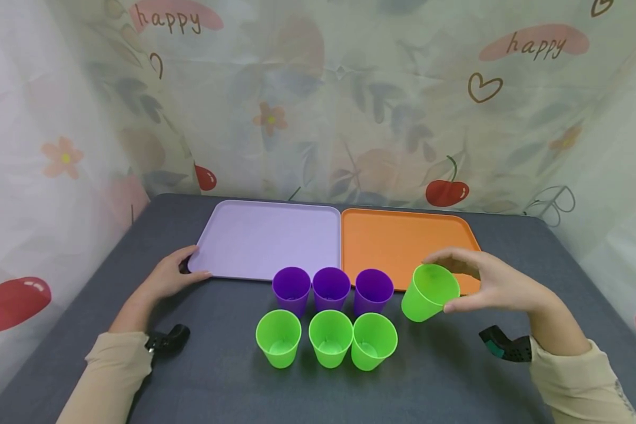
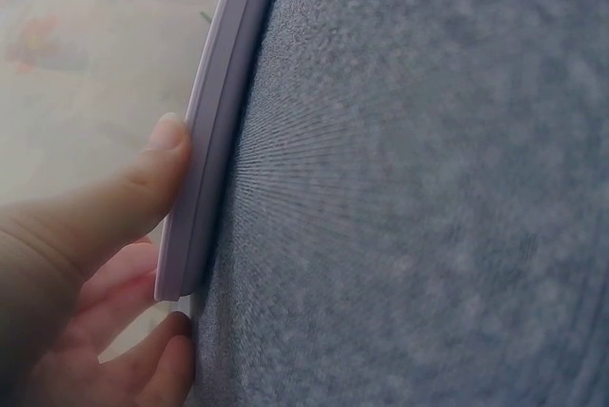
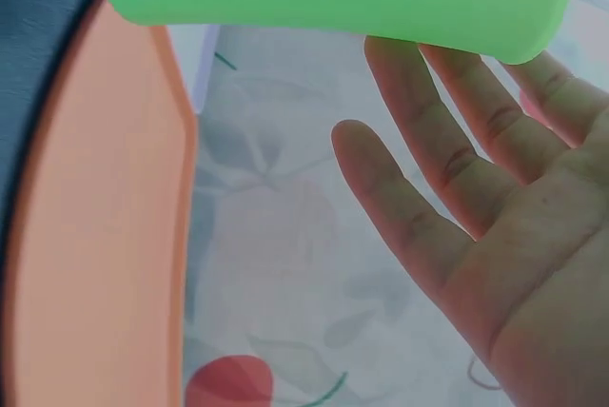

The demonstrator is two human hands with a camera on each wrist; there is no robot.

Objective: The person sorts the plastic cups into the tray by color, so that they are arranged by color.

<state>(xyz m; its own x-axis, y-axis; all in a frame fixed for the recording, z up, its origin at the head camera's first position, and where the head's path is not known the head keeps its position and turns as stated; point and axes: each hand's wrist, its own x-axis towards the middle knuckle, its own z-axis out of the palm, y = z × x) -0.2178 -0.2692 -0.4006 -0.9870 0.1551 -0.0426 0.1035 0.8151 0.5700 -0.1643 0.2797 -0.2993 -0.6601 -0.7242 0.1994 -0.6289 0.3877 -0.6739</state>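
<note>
This looks like a small curtained-off booth, set up for recording; whether it stands in a home, a lab or an office cannot be told. Pale curtain (image 1: pixel 339 76) rises at the far side and on the left and right, creased in places and printed with cherries (image 1: pixel 447 192), flowers (image 1: pixel 271 118), hearts (image 1: pixel 484 88) and the word "happy", a homely pattern. The bench (image 1: pixel 217 365) fills the floor of the view, its dark grey top showing a fabric-like weave close up. Black wrist cameras (image 1: pixel 171 340) suggest recording. The plain trays (image 1: pixel 270 241) sit side by side, with cups (image 1: pixel 330 341) mostly in rows nearer, like an arranged set.
</note>
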